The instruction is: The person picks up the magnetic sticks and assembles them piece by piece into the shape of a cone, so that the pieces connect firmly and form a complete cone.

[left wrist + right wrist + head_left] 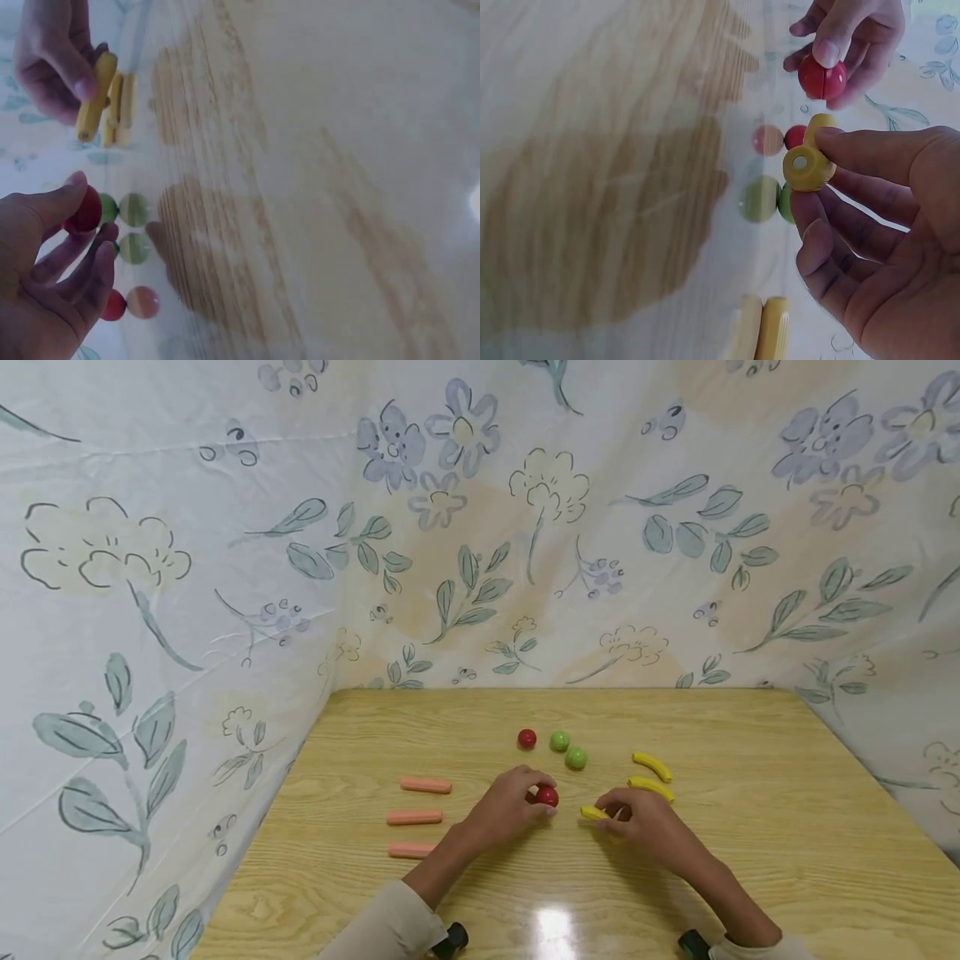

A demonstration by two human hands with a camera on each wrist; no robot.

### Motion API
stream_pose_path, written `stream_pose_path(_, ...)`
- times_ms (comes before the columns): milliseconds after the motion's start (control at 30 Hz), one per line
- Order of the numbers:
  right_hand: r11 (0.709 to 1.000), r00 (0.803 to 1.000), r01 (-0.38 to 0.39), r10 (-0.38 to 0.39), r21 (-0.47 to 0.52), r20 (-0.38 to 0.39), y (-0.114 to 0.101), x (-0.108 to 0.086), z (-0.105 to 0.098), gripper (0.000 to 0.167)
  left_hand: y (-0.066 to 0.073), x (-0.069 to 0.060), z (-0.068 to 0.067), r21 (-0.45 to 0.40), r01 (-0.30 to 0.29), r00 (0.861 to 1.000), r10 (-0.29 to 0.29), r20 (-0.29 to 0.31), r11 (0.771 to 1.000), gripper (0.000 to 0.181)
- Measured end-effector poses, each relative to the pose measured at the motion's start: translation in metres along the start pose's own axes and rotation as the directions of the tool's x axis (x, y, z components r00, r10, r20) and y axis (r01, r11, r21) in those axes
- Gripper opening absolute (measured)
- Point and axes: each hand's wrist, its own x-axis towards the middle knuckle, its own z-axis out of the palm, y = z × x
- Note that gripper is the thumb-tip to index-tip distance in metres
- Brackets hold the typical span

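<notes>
In the head view my left hand (508, 805) pinches a shiny red ball (548, 797) between thumb and fingers. The right wrist view shows a thin seam around that red ball (822, 78). To its right, my right hand (651, 823) grips a small yellow toy banana (592, 812) by thumb and fingertips. One end of the banana (810, 166), with a pale round dot, faces the right wrist camera. Both held things look raised off the table in the wrist views, and a gap separates them.
Beyond the hands lie another red ball (527, 739) and two green balls, one nearer (577, 758) and one farther (559, 741). Two toy bananas (652, 767) lie at right. Three salmon-pink sticks (415, 817) lie at left on the glossy wooden table (315, 877). Flowered cloth (480, 610) hangs behind.
</notes>
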Motion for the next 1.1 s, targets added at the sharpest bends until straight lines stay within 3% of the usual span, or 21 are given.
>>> stream_pose_path(200, 0.999, 0.999, 0.047, -0.047, 0.007, -0.007, -0.003, 0.003, 0.008, 0.018, 0.003, 0.0, 0.004, -0.027, -0.012, 1.0, 0.013, 0.025, 1.0, 0.035)
stream_pose_path(567, 1.0, 1.0, 0.004, -0.003, 0.031, -0.016, -0.006, 0.004, 0.014, 0.02, 0.008, -0.001, 0.008, -0.034, -0.039, 0.997, 0.041, 0.06, 0.999, 0.035)
stream_pose_path(1100, 0.998, 0.997, -0.068, 0.068, 0.003, 0.033, -0.01, 0.005, 0.018, 0.022, 0.008, -0.001, 0.015, 0.062, -0.041, 0.996, 0.036, 0.077, 0.997, 0.039)
